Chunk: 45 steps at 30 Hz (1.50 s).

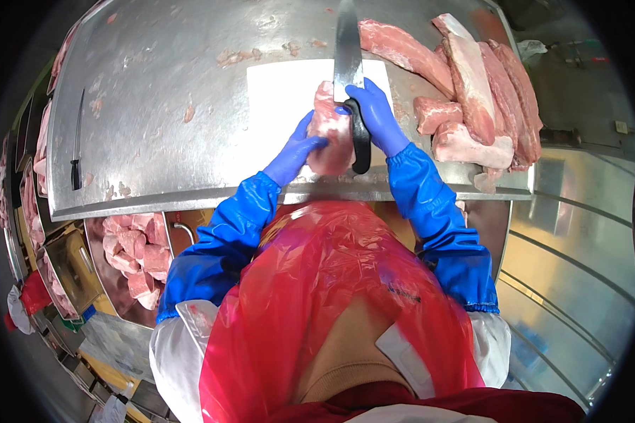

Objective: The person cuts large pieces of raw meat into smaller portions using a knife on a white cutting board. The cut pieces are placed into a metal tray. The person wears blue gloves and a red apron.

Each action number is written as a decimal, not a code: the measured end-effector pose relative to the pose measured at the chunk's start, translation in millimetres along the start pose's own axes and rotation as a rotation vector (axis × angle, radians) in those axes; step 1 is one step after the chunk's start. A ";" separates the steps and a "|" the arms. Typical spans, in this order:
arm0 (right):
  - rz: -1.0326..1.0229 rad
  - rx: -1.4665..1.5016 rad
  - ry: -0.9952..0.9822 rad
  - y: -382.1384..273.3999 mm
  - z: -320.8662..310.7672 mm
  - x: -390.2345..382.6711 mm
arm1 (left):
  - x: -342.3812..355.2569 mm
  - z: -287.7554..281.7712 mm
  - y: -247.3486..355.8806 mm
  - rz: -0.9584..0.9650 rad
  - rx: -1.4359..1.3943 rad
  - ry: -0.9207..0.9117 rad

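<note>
A pale pink piece of meat (330,134) lies at the near edge of a white cutting board (282,92). My left hand (293,154) grips its left side, thumb on top. My right hand (375,116) is closed about the knife (348,56) where blade meets handle, its thumb tip touching the meat. The broad blade points away from me, over the board. The black handle (360,141) runs back toward me beside the meat. Both hands wear blue gloves. Part of the right fingers is hidden behind the knife.
Long strips of meat (466,84) and shorter cuts are piled right on the metal table (176,155). A thin sharpening rod (79,144) lies at the left. Below the table's near edge stands a bin of meat chunks (137,254). More meat trays (39,155) line the far left.
</note>
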State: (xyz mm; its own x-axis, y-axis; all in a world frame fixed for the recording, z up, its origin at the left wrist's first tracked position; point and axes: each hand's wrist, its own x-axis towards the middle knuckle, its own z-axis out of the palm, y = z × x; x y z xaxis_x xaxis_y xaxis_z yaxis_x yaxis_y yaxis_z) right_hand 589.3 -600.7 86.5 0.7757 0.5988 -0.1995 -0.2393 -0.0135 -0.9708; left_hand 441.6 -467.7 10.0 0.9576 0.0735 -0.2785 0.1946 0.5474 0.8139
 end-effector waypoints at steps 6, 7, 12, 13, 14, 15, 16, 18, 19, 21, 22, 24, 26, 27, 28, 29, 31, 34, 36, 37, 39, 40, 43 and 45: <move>0.128 0.177 0.123 26.2 -33.4 -5.7 | -10.5 -34.9 41.1 -0.353 0.110 -0.078; 0.143 0.167 0.170 32.1 -38.0 -15.9 | -14.7 -32.6 41.9 -0.315 0.141 -0.062; 0.241 0.295 0.200 56.0 -41.7 -60.4 | -17.2 -10.1 19.1 -0.059 1.049 0.177; 0.237 0.287 0.211 60.6 -40.4 -62.2 | -12.6 -8.1 17.3 -0.043 1.085 0.131; 0.234 0.279 0.219 65.4 -37.3 -62.2 | -5.4 -7.7 15.8 -0.026 1.119 0.088; 0.234 0.266 0.215 67.5 -33.8 -61.0 | 1.2 -8.2 12.2 -0.010 1.149 0.058; 0.216 0.298 0.184 67.2 -25.6 -57.7 | 4.2 -7.7 10.3 0.048 1.107 0.072; 0.186 0.283 0.165 80.4 -30.4 -57.2 | 15.2 0.8 12.2 0.014 0.728 -0.141; 0.167 0.274 0.120 81.9 -32.3 -46.5 | 16.7 3.5 19.2 0.024 0.542 -0.212; 0.194 0.203 0.071 62.3 -27.2 -42.4 | 5.4 -6.5 12.9 0.123 0.233 -0.220; 0.159 0.194 0.037 45.6 -18.4 -46.1 | -4.4 -12.7 8.4 0.039 0.181 -0.140; 0.127 0.195 -0.063 22.1 2.6 -53.5 | -24.5 -29.9 -10.6 -0.001 0.008 -0.069; 0.156 0.190 -0.157 20.7 19.6 -55.5 | -57.7 -52.9 -27.5 0.110 -0.129 -0.024; 0.165 0.180 -0.191 22.9 29.5 -55.0 | -87.9 -54.4 -18.0 0.137 -0.214 0.060; 0.180 0.173 -0.214 21.8 43.8 -58.7 | -126.2 -47.0 2.8 0.163 -0.298 0.133; 0.211 0.194 -0.230 21.1 21.6 -53.9 | -145.3 -23.4 10.9 0.186 -0.382 0.207; 0.242 0.141 -0.294 24.7 38.2 -52.9 | -218.0 -51.9 4.2 0.127 -0.583 0.331; 0.252 0.113 -0.381 19.2 35.5 -49.6 | -320.5 -99.1 -47.6 0.605 -0.209 0.913; 0.260 0.098 -0.401 11.9 31.6 -38.0 | -366.3 -74.8 26.8 0.917 -0.525 0.875; 0.264 0.091 -0.425 9.4 41.5 -29.3 | -401.4 -79.1 48.3 1.086 -0.412 1.089; 0.268 0.095 -0.505 5.4 69.3 -21.9 | -476.0 -121.2 58.1 1.239 0.050 1.347; 0.278 0.096 -0.517 0.2 86.3 -24.0 | -510.7 -134.3 64.1 1.368 -0.018 1.376; 0.258 0.123 -0.558 6.6 103.6 -21.9 | -561.0 -159.4 43.9 1.383 -1.073 1.490; 0.262 0.091 -0.534 4.7 102.6 -32.3 | -532.0 -165.0 17.1 1.076 -0.760 1.570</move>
State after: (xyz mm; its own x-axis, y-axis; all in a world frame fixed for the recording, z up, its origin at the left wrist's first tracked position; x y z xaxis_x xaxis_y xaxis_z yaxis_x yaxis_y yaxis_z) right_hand 503.2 -537.9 102.0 0.2894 0.9044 -0.3136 -0.4499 -0.1606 -0.8785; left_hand -99.6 -359.9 87.9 -0.4429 0.8129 -0.3781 -0.7118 -0.0625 0.6996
